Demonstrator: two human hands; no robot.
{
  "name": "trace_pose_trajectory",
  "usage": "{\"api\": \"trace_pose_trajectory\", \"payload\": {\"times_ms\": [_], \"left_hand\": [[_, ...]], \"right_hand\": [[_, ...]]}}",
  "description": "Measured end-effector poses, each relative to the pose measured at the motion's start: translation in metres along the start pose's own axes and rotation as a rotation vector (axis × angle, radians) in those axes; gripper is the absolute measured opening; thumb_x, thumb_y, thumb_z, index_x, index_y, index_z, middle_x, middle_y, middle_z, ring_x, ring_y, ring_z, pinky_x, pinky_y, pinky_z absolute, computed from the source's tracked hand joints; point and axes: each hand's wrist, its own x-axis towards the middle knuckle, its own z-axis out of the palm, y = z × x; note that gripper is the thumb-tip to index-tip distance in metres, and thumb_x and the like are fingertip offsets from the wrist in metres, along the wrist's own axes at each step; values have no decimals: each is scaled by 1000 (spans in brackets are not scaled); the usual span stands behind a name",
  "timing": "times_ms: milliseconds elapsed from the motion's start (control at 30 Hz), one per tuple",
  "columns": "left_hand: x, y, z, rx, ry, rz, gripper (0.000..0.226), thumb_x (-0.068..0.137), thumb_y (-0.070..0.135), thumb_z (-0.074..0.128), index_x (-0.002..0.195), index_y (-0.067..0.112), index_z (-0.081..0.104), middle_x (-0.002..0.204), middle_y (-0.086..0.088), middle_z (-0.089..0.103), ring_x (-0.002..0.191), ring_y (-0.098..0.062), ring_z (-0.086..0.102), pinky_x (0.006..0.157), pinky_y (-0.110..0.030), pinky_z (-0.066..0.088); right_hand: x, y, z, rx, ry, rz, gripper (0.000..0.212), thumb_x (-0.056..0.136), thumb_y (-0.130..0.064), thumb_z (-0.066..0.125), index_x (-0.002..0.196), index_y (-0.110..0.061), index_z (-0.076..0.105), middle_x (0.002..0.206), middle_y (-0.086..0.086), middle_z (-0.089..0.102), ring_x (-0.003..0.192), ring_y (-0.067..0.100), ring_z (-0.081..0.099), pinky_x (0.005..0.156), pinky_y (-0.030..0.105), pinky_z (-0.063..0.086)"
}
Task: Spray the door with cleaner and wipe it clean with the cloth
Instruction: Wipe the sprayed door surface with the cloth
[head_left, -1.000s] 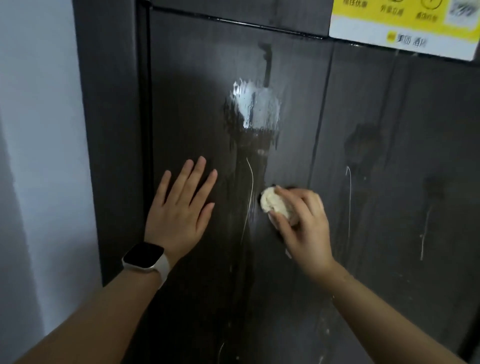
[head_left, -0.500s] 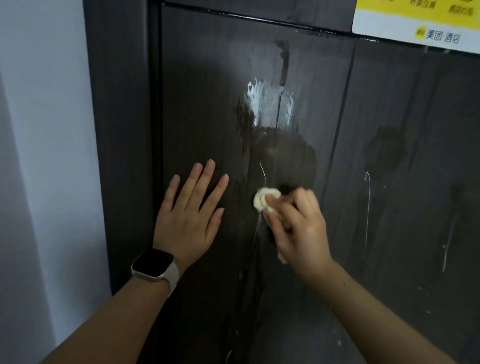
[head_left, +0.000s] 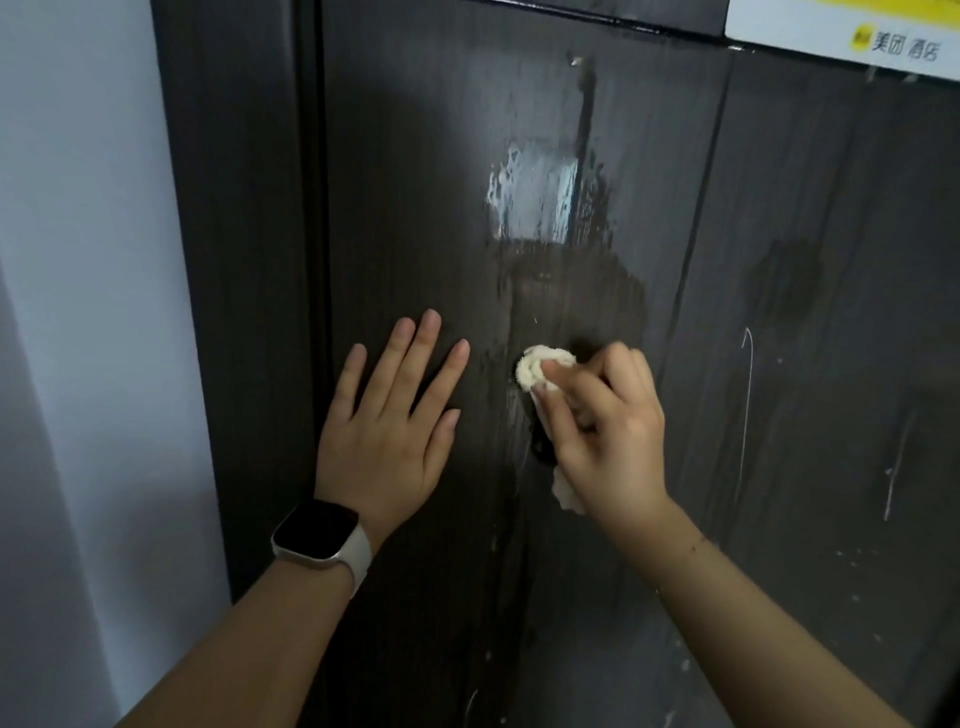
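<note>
The dark brown wooden door (head_left: 426, 171) fills most of the view. A wet, shiny patch of cleaner (head_left: 535, 202) glistens above the hands, with thin drip lines (head_left: 747, 395) running down to the right. My right hand (head_left: 602, 431) presses a small bunched white cloth (head_left: 535, 366) against the door just below the wet patch. A bit of cloth pokes out under the palm. My left hand (head_left: 389, 431) lies flat on the door with fingers spread, a watch on its wrist. No spray bottle is in view.
A dark door frame (head_left: 244, 260) runs down the left, beside a pale wall (head_left: 83, 312). A yellow and white sticker (head_left: 857, 36) sits at the door's top right corner.
My right hand has slid the cloth a little to the left across the door, and a white drip line beside it is wiped away. The left hand stays flat.
</note>
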Motion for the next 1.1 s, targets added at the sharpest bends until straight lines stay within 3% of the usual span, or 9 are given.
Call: {"api": "trace_pose_trajectory", "payload": {"times_ms": [167,300,567,700,900,1100], "left_hand": [[-1,0,1,5,16,1,51,104,36,27,153,20,23,161,-7,13,149,-23,14,120,-45,10],[-1,0,1,-16,12,3,51,105,36,25,154,21,20,161,-7,11,149,-22,11,121,-44,8],[-1,-2,2,-10,20,-3,52,104,35,30,153,21,24,161,-7,13,149,-22,14,121,-44,9],[-1,-1,2,-22,19,0,51,105,36,27,153,20,24,161,-7,14,149,-22,13,121,-45,9],[-1,-1,3,-21,31,-2,51,105,36,28,153,20,26,161,-8,16,149,-23,15,120,-45,12],[-1,-1,2,-12,32,1,50,105,35,30,152,19,26,161,-8,16,149,-22,14,120,-45,12]], "right_hand": [[50,-14,9,36,112,37,9,85,-7,71,93,-3,74,81,0,41,79,20,45,70,23,38],[14,-6,2,-24,55,-3,9,87,-6,70,93,0,72,80,3,43,78,20,44,66,27,38],[47,-18,14,-6,146,16,7,87,-6,69,91,-1,72,84,-3,37,79,18,42,70,14,31],[18,-6,3,-38,84,4,8,87,-6,69,91,0,72,83,-3,37,76,21,44,71,18,33],[53,-17,17,22,200,87,10,87,-10,69,91,-2,73,84,1,40,80,24,49,73,23,39],[12,-9,5,-27,86,60,6,86,-6,70,90,-2,72,84,-2,39,78,24,46,67,29,40]]}}
